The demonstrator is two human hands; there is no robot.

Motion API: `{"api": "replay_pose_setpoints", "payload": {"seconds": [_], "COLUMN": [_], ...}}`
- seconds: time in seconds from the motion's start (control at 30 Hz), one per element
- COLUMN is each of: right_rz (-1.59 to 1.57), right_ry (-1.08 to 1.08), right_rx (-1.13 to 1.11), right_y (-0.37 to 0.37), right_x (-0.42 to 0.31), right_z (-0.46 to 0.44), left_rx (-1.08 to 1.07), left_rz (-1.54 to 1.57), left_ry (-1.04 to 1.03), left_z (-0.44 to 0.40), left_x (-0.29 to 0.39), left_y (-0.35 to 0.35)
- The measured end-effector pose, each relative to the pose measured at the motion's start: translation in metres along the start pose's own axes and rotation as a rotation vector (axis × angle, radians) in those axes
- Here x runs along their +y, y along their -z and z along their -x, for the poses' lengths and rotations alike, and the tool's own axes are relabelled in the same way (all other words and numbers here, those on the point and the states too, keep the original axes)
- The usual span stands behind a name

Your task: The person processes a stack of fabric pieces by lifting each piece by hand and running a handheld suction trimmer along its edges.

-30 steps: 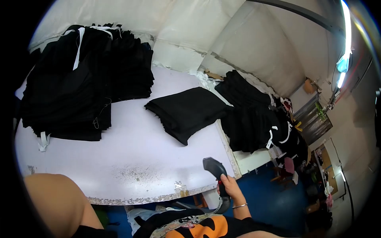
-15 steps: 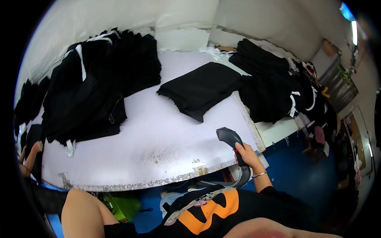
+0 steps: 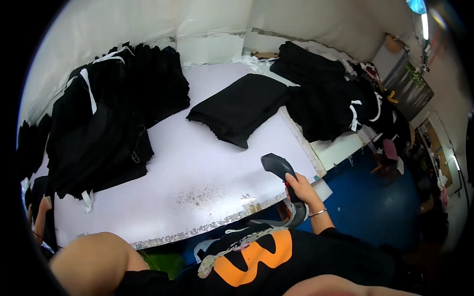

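Note:
My right hand point(image 3: 302, 188) is wrapped round the black handle of a garment steamer point(image 3: 277, 165) with a ribbed hose. Its angled head is over the near right part of the white table point(image 3: 170, 170), apart from the cloth. Beyond it lies a flat stack of black fabric pieces point(image 3: 242, 106), with one corner jutting toward me. Only my bent left arm shows at the lower left; my left hand is out of view.
Larger piles of black fabric point(image 3: 98, 138) with white strips stand on the left, and more tied black bundles point(image 3: 326, 111) on the right. A co-worker's hand point(image 3: 45, 203) shows at the far left edge. The floor point(image 3: 360, 207) is blue.
The view has tilted a little, so the table and piles sit differently in it. My right hand still grips the steamer in nearly the same place. My left elbow has shifted slightly left.

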State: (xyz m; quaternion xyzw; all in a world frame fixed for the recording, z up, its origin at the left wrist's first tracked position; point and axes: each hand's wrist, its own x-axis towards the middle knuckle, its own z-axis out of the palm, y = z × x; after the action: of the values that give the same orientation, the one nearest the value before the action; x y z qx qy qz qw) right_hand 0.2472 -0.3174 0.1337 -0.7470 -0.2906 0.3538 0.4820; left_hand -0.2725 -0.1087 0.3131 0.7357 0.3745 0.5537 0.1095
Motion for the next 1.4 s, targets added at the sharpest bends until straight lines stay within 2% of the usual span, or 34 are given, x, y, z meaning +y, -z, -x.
{"api": "replay_pose_setpoints", "payload": {"seconds": [0.2,0.27,0.43,0.63,0.7,0.87,0.93,1.0,1.07,1.13,1.17,1.2,1.23,1.27,1.33,1.4], "right_rz": [-0.037,0.158,-0.027,0.022,0.029,0.18,0.141,-0.057,-0.116,-0.167,-0.175,-0.182,-0.199,-0.191,-0.208,-0.208], "right_ry": [-0.015,0.03,-0.068,-0.081,-0.093,-0.115,-0.121,-0.055,-0.066,-0.072,-0.062,-0.054,-0.056,-0.057,-0.051,-0.042], "right_rx": [0.035,0.07,0.108,0.126,0.131,0.206,0.234,0.245,0.271,0.31,0.322,0.336,0.357,0.353,0.383,0.365], "right_y": [-0.023,-0.019,-0.024,-0.038,-0.049,-0.053,-0.056,-0.063,-0.06,-0.057,-0.056,-0.053,-0.048,-0.043,-0.029,-0.016], "right_x": [-0.012,-0.009,0.008,0.003,-0.017,-0.001,0.002,-0.014,-0.005,0.004,0.01,0.016,0.02,0.025,0.035,0.047], "right_z": [0.028,0.028,0.044,0.065,0.076,0.082,0.083,0.086,0.088,0.088,0.088,0.088,0.089,0.09,0.09,0.09], "left_rx": [0.049,0.086,0.125,0.159,0.2,0.404,0.439,0.441,0.255,-0.08,-0.273,-0.414,-0.511,-0.61,-0.662,-0.799], "left_rz": [0.143,0.177,0.302,0.4,0.449,0.614,0.689,0.756,0.769,0.7,0.627,0.619,0.41,0.343,0.223,0.026], "left_ry": [-0.133,-0.164,-0.24,-0.301,-0.329,-0.461,-0.401,-0.263,-0.06,0.08,0.073,-0.045,-0.172,-0.223,-0.388,-0.384], "left_z": [-0.024,-0.026,-0.038,-0.054,-0.062,-0.106,-0.126,-0.13,-0.123,-0.094,-0.069,-0.04,-0.018,-0.004,0.007,0.002], "left_x": [-0.013,-0.016,-0.031,-0.042,-0.042,-0.034,-0.027,-0.022,-0.017,-0.014,-0.013,-0.021,-0.01,-0.002,0.008,0.021], "left_y": [-0.011,-0.019,-0.035,-0.051,-0.057,-0.078,-0.115,-0.17,-0.252,-0.351,-0.401,-0.452,-0.478,-0.5,-0.549,-0.596]}}
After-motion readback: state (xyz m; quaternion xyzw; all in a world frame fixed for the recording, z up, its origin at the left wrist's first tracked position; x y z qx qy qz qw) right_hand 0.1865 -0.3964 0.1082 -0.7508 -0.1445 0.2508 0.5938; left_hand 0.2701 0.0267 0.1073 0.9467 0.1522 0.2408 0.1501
